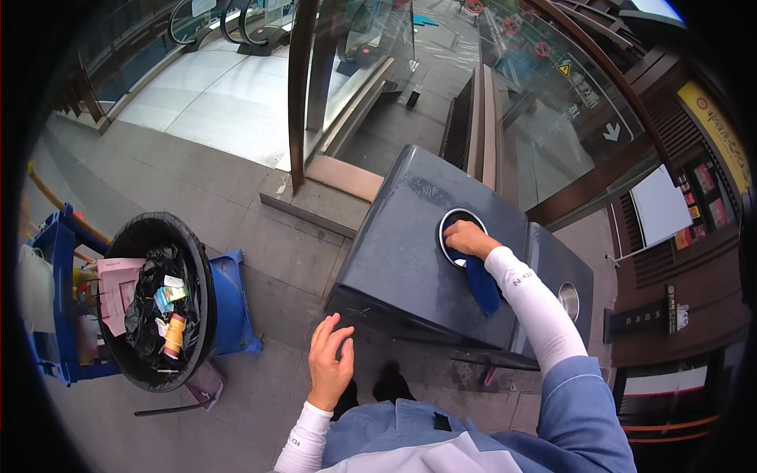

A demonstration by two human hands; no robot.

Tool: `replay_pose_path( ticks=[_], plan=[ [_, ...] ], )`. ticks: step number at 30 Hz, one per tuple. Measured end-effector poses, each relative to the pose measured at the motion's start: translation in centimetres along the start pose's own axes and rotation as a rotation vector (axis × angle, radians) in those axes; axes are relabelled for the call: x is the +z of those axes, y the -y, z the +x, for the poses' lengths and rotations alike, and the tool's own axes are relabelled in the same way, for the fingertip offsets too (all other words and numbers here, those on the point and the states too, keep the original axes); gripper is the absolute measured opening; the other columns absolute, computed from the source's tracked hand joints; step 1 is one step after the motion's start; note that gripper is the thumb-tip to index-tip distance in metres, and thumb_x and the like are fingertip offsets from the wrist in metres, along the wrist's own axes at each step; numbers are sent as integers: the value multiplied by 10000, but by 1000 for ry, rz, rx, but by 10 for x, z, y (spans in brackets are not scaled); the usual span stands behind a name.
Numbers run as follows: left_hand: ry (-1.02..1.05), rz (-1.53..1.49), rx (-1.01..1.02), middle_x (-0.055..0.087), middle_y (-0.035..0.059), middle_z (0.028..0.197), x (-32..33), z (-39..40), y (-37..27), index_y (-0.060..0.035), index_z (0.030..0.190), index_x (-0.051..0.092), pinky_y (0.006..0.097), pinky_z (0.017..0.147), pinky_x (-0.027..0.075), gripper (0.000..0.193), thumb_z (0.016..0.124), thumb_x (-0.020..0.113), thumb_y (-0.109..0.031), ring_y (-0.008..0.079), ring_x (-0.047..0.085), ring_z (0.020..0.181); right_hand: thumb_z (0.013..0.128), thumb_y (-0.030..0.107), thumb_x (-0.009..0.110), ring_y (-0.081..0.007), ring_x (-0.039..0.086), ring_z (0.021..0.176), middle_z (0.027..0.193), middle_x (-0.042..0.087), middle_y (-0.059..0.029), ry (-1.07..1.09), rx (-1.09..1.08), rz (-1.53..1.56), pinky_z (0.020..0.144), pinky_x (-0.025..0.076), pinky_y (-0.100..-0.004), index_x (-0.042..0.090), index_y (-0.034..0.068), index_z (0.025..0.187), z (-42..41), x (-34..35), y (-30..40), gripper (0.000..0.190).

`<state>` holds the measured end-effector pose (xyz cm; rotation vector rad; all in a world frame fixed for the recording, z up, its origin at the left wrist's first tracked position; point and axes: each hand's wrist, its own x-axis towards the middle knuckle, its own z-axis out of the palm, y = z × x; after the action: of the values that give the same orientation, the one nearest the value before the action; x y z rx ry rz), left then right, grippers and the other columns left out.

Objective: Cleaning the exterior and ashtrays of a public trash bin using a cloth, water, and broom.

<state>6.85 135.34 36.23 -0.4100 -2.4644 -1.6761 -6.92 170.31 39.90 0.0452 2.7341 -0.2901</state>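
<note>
My right hand (470, 238) grips a blue cloth (483, 288) at a round metal-rimmed bowl (442, 236) set in the top of a dark grey metal bin housing (408, 260). Part of the cloth is inside the bowl; the rest hangs over its near rim onto the sloping top, beneath my forearm. A second round metal recess (568, 301) shows in the adjoining section at the right. My left hand (331, 360) is held in the air by the near left corner of the housing, fingers apart and slightly curled, touching nothing.
At the left a black-lined round bin (207, 319) holds a pink carton, a cup and wrappers, by a blue cart (62, 290). A dustpan (207, 384) lies behind it. Glass panels with brown frames (300, 100) rise beyond the housing. A white sign board (659, 207) stands right.
</note>
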Motion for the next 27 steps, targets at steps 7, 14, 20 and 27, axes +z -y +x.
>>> replay_pose_path(
  ticks=[7,14,20,27],
  plan=[
    [-100,19,-159,562,154,1145,-44,-8,20,-5,924,616,363,909,398,166,779,536,16,313,510,1084,668,77,508,-246,623,829,875,658,-153,-461,211,316,792,460,-301,672,48,931,-60,-60,-32,311],
    [-99,26,-304,541,175,1168,-81,-58,95,58,952,581,331,916,384,159,859,469,-6,256,524,1047,708,101,520,-152,611,730,777,658,-90,-1136,613,261,694,460,-278,661,90,982,-253,-95,-150,309],
    [6,73,-293,535,170,1185,-75,-70,104,56,977,568,325,935,368,169,873,480,-43,236,511,1070,759,150,528,-314,607,861,872,649,-141,-785,763,-30,798,460,-397,658,166,971,-275,0,-169,249],
    [216,93,-311,560,169,1145,-17,-95,44,14,910,603,344,908,391,139,823,498,-10,278,523,1069,830,152,430,-304,414,1196,1295,450,-150,-173,340,-173,1007,316,-348,458,194,1273,-298,48,-315,446]
  ],
)
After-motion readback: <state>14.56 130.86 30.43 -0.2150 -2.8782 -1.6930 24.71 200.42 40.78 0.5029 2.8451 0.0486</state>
